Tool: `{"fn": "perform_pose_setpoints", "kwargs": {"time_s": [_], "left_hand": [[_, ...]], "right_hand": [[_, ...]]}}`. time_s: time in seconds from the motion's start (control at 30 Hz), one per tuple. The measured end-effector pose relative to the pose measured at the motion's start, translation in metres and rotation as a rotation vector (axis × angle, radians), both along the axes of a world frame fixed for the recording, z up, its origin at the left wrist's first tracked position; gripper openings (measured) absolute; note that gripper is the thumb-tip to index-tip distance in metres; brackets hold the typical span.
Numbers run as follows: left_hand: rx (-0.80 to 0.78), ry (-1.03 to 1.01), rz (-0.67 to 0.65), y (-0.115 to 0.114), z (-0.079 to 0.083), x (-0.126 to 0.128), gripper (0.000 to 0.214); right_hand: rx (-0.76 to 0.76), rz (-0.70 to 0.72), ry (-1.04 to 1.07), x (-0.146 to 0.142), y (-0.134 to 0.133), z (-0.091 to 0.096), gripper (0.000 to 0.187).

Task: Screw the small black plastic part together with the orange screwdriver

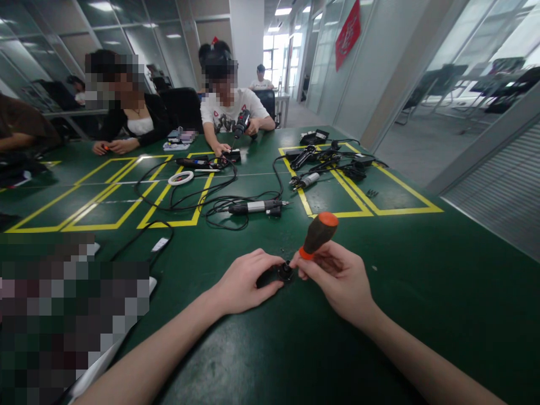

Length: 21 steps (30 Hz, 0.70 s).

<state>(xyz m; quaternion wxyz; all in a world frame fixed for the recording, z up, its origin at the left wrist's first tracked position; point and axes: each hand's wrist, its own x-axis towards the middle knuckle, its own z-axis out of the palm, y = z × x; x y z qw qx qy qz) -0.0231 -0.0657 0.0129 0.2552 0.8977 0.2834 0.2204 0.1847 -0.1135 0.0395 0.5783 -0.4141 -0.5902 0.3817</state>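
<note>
My right hand is closed around a screwdriver with a black and orange handle, held tilted with its tip down on a small black part. My left hand lies on the green table, its fingers curled around that black part and pinning it down. The screwdriver's shaft is hidden between my fingers. Both hands meet at the part near the table's front middle.
An electric screwdriver with tangled black cables lies just beyond my hands. More tools and cables sit in a yellow-taped box at the right. A white ring lies at the left. Other people sit at the far edge; one holds a power tool.
</note>
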Motion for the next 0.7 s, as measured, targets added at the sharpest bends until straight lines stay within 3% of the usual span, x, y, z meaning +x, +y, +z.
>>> {"fn": "perform_pose_setpoints", "kwargs": {"time_s": [0.3,0.43,0.7], "left_hand": [[-0.004,-0.014,-0.006,-0.0003,0.0017,-0.0005,0.021],[0.003,-0.011,-0.007,0.0003,-0.0002,-0.0009,0.026],[0.026,-0.012,-0.005,-0.0004,-0.0011,-0.0008,0.028]], "right_hand": [[0.091,0.124,-0.065,0.0001,-0.0003,-0.002,0.023],[0.107,0.074,-0.104,0.0003,-0.0002,-0.0038,0.01],[0.261,-0.021,-0.171,0.0001,0.0028,0.0002,0.016]]}}
